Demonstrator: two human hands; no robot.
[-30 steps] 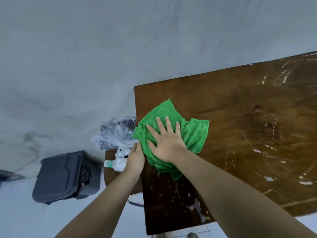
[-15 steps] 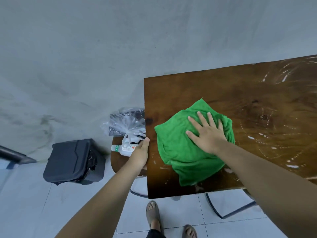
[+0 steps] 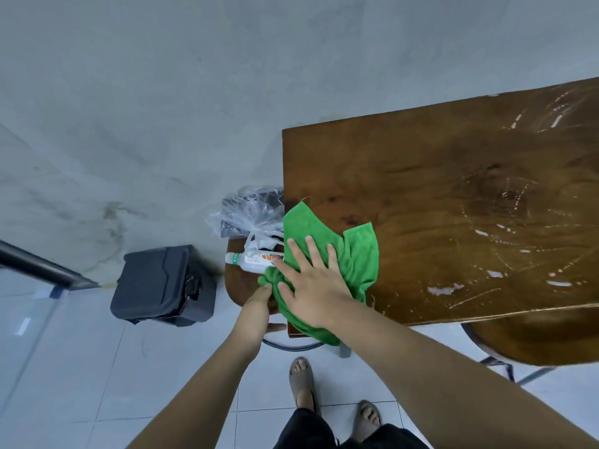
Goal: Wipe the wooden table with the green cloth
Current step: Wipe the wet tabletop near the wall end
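Pressing the green cloth [image 3: 356,254] flat on the near left corner of the wooden bench [image 3: 437,189] with the right grip [image 3: 316,286], fingers spread, released. Touching the cloth's bunched overhang just off that bench edge with the left grip [image 3: 257,307]; cannot tell whether clenched. Left of the bench: bottle [image 3: 249,262], plastic bag [image 3: 249,212], black case [image 3: 162,283].

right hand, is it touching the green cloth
Touching. The head view shows the right hand pressed flat, fingers spread, on the green cloth.
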